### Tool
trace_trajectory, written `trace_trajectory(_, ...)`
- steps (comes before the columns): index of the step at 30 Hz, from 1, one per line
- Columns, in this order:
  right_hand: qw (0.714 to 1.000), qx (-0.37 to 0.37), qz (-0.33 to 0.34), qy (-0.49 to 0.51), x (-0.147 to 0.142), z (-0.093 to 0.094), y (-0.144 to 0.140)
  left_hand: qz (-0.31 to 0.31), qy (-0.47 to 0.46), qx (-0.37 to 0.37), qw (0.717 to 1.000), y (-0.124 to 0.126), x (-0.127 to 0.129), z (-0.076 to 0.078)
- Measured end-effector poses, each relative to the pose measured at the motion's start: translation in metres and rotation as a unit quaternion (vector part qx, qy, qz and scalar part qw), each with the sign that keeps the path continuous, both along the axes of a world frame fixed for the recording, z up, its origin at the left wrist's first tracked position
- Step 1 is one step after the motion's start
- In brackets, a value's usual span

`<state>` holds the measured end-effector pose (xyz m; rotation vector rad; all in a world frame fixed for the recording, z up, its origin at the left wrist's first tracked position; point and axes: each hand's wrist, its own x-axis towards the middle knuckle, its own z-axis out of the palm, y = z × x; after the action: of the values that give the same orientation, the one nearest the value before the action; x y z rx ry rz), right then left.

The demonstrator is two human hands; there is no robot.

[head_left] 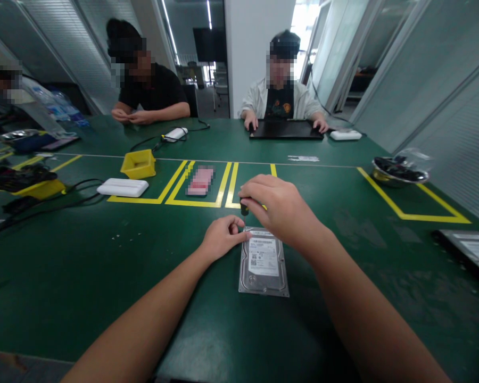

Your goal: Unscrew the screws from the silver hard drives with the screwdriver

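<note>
Silver metal lies under my two hands: one hard drive (263, 261), flat on the green tabletop (104, 276) with its white label facing up. My right hand (281, 210) is curled shut around a small dark tool (244, 206), whose tip sits over the drive's far left corner. My left hand (222, 236) is loosely closed, fingertips pinched together and touching that same corner; I cannot tell whether it holds anything. The drive stretches from both hands back toward me, between my forearms.

Farther out, yellow tape marks boxes on the tabletop. One yellow tray (139, 163) stands at the left, with one flat white box (122, 187) just beside it. One metal bowl (399, 171) of dark parts sits at the right. Across the tabletop two people sit, one with hands on a black laptop (286, 130).
</note>
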<state>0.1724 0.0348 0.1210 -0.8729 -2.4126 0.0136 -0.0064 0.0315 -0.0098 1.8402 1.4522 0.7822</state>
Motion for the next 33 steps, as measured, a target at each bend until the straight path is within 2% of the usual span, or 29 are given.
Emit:
trace_trajectory(16,1.0,0.001,0.012,-0.021,-0.001,0.002,-0.003,-0.001,0.002,0.001,1.0,0.0,0.001,0.0)
trace_trajectory(25,0.998,-0.014,-0.006,-0.054,0.003,0.01,-0.009,-0.003,-0.005,-0.001,1.0,0.0,0.0,0.0)
trace_trajectory(33,0.997,-0.026,-0.058,-0.054,0.002,0.008,-0.008,-0.001,-0.011,-0.003,1.0,0.0,0.0,0.0)
